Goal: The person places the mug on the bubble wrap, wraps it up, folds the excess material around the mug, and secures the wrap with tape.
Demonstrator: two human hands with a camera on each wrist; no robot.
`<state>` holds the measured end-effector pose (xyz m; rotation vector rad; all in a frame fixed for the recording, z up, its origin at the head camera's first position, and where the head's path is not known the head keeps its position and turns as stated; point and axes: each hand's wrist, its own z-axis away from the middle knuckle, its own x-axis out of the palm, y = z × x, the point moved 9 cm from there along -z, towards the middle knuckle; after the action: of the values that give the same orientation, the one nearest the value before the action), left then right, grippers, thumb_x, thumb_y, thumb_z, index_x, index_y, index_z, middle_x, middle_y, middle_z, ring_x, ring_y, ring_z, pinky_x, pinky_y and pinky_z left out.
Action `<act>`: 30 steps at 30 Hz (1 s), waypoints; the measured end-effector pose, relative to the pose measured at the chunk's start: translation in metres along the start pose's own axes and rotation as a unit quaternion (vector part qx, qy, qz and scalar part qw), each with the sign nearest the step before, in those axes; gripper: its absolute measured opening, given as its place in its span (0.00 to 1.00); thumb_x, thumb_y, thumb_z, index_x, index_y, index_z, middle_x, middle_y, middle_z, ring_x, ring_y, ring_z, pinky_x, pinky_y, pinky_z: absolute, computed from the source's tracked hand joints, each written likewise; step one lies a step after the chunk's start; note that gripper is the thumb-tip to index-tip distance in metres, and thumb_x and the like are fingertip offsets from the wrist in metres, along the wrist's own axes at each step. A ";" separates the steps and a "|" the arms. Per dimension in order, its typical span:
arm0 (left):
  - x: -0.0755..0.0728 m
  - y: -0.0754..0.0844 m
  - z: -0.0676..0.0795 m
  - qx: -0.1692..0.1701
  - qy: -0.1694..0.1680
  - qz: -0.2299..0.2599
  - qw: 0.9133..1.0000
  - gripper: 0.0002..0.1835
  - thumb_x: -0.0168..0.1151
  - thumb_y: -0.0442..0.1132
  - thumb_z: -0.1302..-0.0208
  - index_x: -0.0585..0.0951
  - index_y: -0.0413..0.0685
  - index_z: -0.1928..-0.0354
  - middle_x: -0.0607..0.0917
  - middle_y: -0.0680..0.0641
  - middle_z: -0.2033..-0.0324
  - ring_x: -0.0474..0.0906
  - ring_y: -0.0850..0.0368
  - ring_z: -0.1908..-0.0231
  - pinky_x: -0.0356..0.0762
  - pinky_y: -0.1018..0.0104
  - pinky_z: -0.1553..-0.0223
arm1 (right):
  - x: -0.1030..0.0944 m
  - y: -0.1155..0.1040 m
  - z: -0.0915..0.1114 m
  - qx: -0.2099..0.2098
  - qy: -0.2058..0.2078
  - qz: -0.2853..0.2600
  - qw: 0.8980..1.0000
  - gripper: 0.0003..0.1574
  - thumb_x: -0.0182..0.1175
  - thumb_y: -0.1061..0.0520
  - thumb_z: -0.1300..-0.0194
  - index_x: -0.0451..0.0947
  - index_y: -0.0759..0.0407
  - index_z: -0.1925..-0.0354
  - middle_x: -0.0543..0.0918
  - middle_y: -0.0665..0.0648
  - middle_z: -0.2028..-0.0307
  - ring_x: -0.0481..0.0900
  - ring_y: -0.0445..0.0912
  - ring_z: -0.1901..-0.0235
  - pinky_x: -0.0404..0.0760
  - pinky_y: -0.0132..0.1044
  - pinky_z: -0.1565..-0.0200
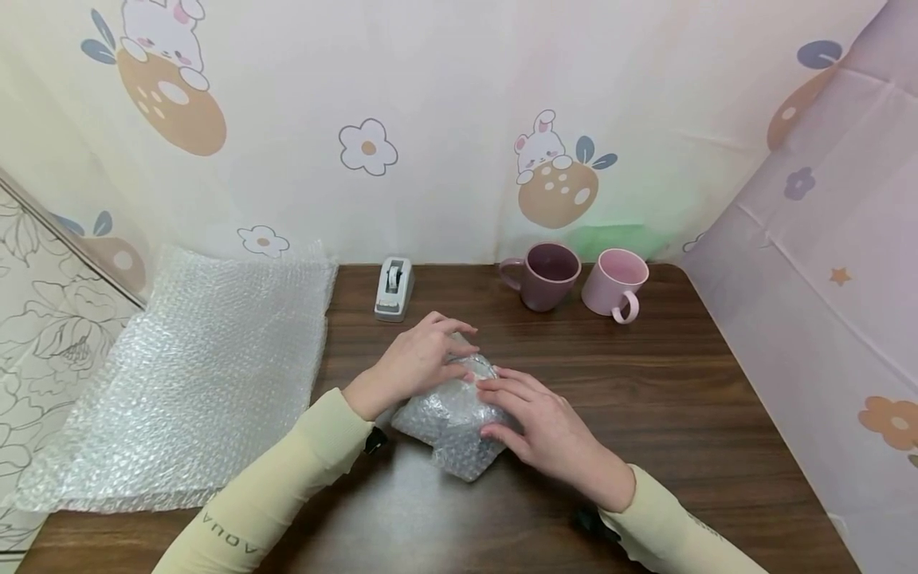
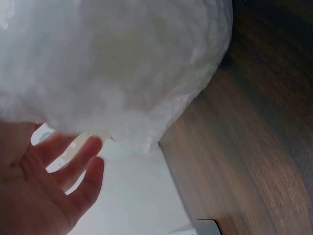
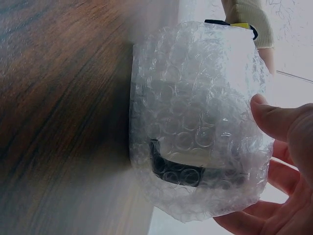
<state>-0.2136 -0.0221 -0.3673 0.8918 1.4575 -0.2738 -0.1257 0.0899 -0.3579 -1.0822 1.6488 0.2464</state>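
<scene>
A bubble-wrapped bundle [image 1: 452, 414] sits on the brown table, its loose wrap corners sticking out toward the front. My left hand [image 1: 417, 357] lies over its upper left side, fingers loosely bent at the top. On the right side rests my right hand [image 1: 552, 430], fingers along the top and thumb lower down. Through the bubble wrap [image 3: 195, 107] in the right wrist view, a dark bent strip shows against something pale; what is inside cannot be made out. The left wrist view shows the wrapped underside [image 2: 122, 58] close up, with the left fingers [image 2: 80, 166] below it.
A large bubble wrap sheet [image 1: 215, 359] covers the table's left side. Behind the bundle stands a white tape dispenser [image 1: 394, 288]. A dark purple mug [image 1: 543, 279] and a pink mug [image 1: 613, 283] stand at the back right. Printed curtains hang behind and to the right.
</scene>
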 end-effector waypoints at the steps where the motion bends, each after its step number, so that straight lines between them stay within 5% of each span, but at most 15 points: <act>1: 0.002 0.000 0.000 -0.001 -0.010 -0.001 1.000 0.18 0.70 0.53 0.38 0.87 0.59 0.48 0.78 0.55 0.38 0.70 0.55 0.43 0.79 0.61 0.52 | 0.000 0.000 0.000 0.000 0.000 0.000 1.000 0.27 0.74 0.48 0.43 0.82 0.57 0.47 0.81 0.52 0.43 0.73 0.54 0.37 0.76 0.50 0.42; 9: 0.002 0.003 0.001 0.012 -0.037 -0.048 0.998 0.19 0.65 0.57 0.34 0.86 0.60 0.45 0.83 0.57 0.44 0.74 0.57 0.45 0.81 0.59 0.55 | 0.001 0.001 0.001 0.005 0.001 -0.004 1.000 0.27 0.74 0.48 0.42 0.82 0.56 0.47 0.81 0.51 0.42 0.73 0.53 0.36 0.75 0.49 0.41; 16: -0.003 0.014 -0.005 0.069 -0.018 -0.062 0.996 0.10 0.69 0.52 0.37 0.88 0.58 0.58 0.86 0.59 0.57 0.74 0.58 0.53 0.80 0.63 0.59 | 0.000 0.002 0.002 0.001 0.008 -0.004 1.000 0.24 0.70 0.46 0.38 0.82 0.55 0.47 0.80 0.51 0.42 0.73 0.52 0.37 0.74 0.47 0.40; 22: 0.002 0.007 -0.006 0.041 -0.047 0.002 0.998 0.12 0.66 0.49 0.34 0.88 0.56 0.52 0.84 0.56 0.46 0.72 0.56 0.45 0.80 0.58 0.53 | 0.001 0.001 0.003 -0.001 0.008 -0.001 1.000 0.25 0.68 0.45 0.36 0.81 0.56 0.46 0.80 0.51 0.41 0.72 0.53 0.36 0.74 0.48 0.39; 30: -0.006 -0.008 0.006 -0.008 -0.062 0.111 0.992 0.29 0.60 0.52 0.29 0.73 0.48 0.31 0.75 0.48 0.34 0.68 0.52 0.33 0.64 0.55 0.33 | 0.000 -0.001 0.004 -0.002 0.002 0.000 1.000 0.30 0.66 0.43 0.34 0.77 0.58 0.41 0.78 0.53 0.40 0.70 0.54 0.35 0.73 0.49 0.39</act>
<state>-0.2151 -0.0333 -0.3656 0.9988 1.2326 -0.1485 -0.1224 0.0917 -0.3589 -1.0858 1.6536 0.2482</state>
